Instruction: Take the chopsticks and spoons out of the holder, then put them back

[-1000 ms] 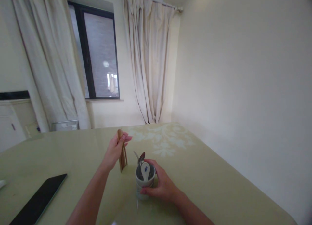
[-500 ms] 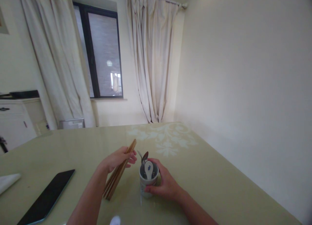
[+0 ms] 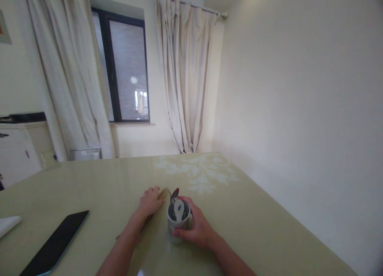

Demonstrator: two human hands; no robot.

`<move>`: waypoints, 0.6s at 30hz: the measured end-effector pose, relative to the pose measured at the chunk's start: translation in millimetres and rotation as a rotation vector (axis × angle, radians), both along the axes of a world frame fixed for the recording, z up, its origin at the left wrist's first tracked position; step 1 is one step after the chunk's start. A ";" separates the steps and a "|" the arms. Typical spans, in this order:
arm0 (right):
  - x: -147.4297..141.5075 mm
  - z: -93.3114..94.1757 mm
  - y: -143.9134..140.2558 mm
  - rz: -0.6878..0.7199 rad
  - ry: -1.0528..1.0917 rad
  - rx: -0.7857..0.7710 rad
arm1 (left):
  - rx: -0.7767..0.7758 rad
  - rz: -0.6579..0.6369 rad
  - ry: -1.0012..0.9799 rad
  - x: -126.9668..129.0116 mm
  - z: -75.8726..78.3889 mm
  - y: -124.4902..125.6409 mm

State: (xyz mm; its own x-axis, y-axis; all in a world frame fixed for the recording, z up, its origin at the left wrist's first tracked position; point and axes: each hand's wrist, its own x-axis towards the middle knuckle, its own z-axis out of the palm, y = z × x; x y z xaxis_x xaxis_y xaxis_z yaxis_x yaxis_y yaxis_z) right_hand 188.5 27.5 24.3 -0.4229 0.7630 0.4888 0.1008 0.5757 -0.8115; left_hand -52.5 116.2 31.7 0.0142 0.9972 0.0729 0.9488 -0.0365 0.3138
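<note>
A bundle of wooden chopsticks [image 3: 162,194] lies low at the tabletop, mostly covered by my left hand [image 3: 151,202] and forearm. My left hand is closed over the bundle, with its fingers partly hidden; the far tips stick out beside the cup. My right hand [image 3: 196,224] wraps round the right side of a grey-white cup [image 3: 177,233], thumb in front and fingers behind. Upright in the cup are a white spoon [image 3: 178,209] with a small blue mark and, behind it, metal utensils, among them a dark-looking spoon [image 3: 175,194].
The pale green table [image 3: 257,236] carries a white leaf pattern near its far end. A dark tablet-like slab [image 3: 58,242] lies at the left, with a white object [image 3: 8,224] beyond it. The wall [image 3: 293,108] borders the right edge.
My left hand has lowered the chopsticks from a raised slant down to the tabletop and turned palm-down over them. My right hand still holds the cup in place.
</note>
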 end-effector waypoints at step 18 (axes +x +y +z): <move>-5.4 -23.0 5.7 -0.321 -0.215 0.149 | 0.189 0.221 0.266 15.0 -11.7 -105.0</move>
